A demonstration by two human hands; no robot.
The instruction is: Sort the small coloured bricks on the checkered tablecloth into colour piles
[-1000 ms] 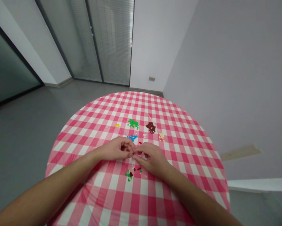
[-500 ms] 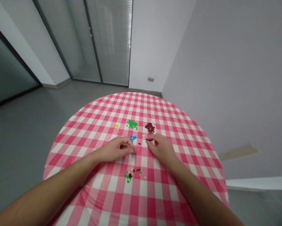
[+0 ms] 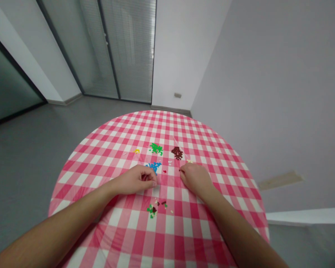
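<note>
My left hand [image 3: 136, 180] is curled with its fingertips tucked in, resting just below a blue pile of tiny pieces [image 3: 154, 166], which it partly covers. Whether it holds anything is hidden. My right hand [image 3: 195, 178] pinches a small dark piece [image 3: 180, 170] at its fingertips, close to a few cream pieces [image 3: 189, 161]. Farther out lie a green pile [image 3: 156, 149], a dark brown pile [image 3: 177, 152] and a few yellow pieces [image 3: 136, 151]. A mixed green and brown cluster [image 3: 153, 210] sits nearer me, between my forearms.
Everything lies on a round table with a pink and white gingham cloth [image 3: 167, 126]. Grey floor [image 3: 24, 149] surrounds the table. A white wall [image 3: 262, 74] rises on the right, and glass panels with blinds [image 3: 130, 48] stand behind.
My hands have moved apart from touching fingertips, with the right hand shifting to the right, carrying the small dark piece. The left hand has drawn back slightly.
</note>
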